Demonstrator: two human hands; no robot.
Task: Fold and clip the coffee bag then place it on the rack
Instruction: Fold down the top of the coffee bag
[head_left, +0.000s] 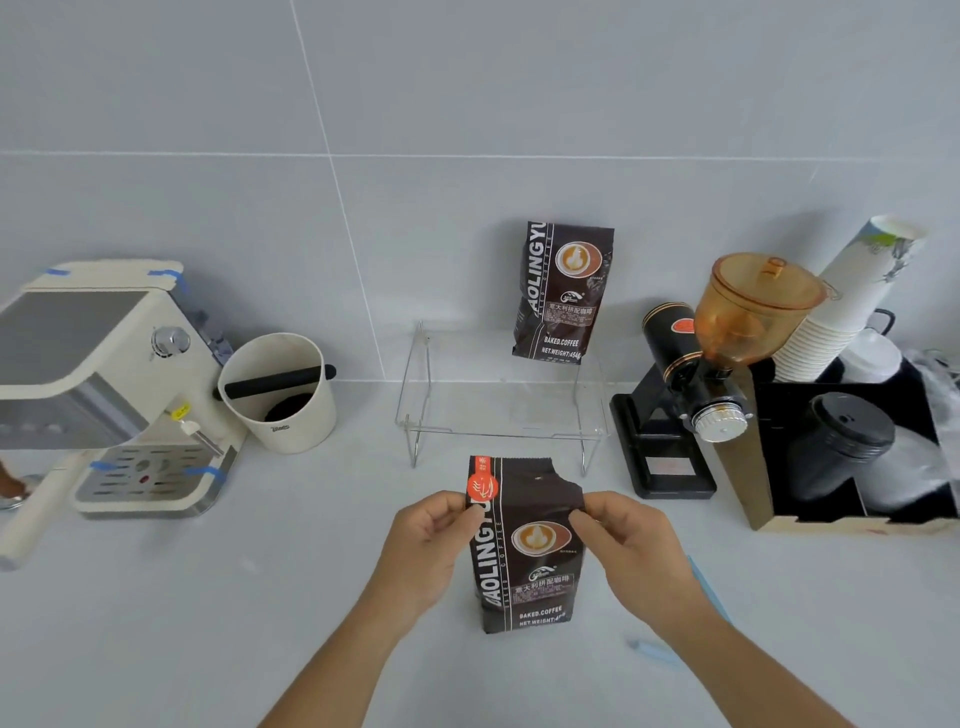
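Observation:
A dark brown coffee bag stands upright on the white counter in front of me. Its top is open and torn at the right corner. My left hand pinches the bag's upper left edge by the red label. My right hand pinches the upper right edge. A clear rack with wire legs stands just behind the bag against the wall. A second, sealed coffee bag leans on the wall at the rack's right end. A light blue clip lies on the counter, mostly hidden under my right forearm.
A cream espresso machine sits at the left, with a cream knock box beside it. Right of the rack stands a black grinder with an amber hopper, then a box holding paper cups and black lids.

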